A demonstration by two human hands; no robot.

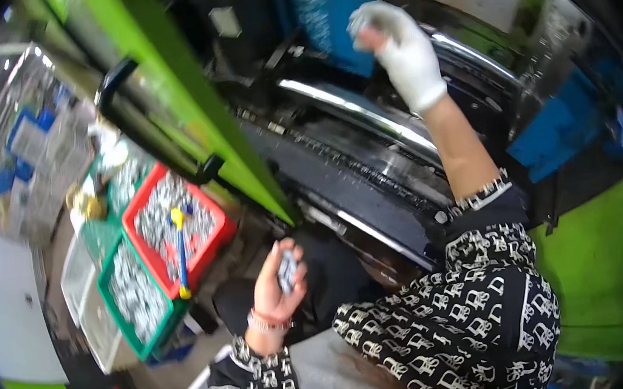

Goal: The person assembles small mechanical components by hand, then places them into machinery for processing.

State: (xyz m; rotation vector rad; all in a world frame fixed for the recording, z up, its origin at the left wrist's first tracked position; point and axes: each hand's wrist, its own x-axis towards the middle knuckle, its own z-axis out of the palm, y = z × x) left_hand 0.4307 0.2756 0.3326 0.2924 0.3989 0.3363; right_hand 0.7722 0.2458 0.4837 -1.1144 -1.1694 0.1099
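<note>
My left hand (277, 283), bare and wearing a band at the wrist, is held low in front of my body. Its fingers curl round small grey metal parts (287, 271). My right hand (401, 52), in a white glove, reaches into the machine beside a blue block (335, 21). Its fingers are bent inward and slightly blurred, with a bare fingertip showing; whatever they pinch is too small or hidden to make out. Below that forearm runs a shiny metal bar (356, 112) of the machine.
A green machine door (189, 78) with a black handle (111, 82) stands left of the opening. Beyond it are a red basket (218, 246) and a green basket (148, 350) of small grey parts. A blue-and-yellow tool (181, 250) lies across the red basket. A blue panel (555, 123) stands right.
</note>
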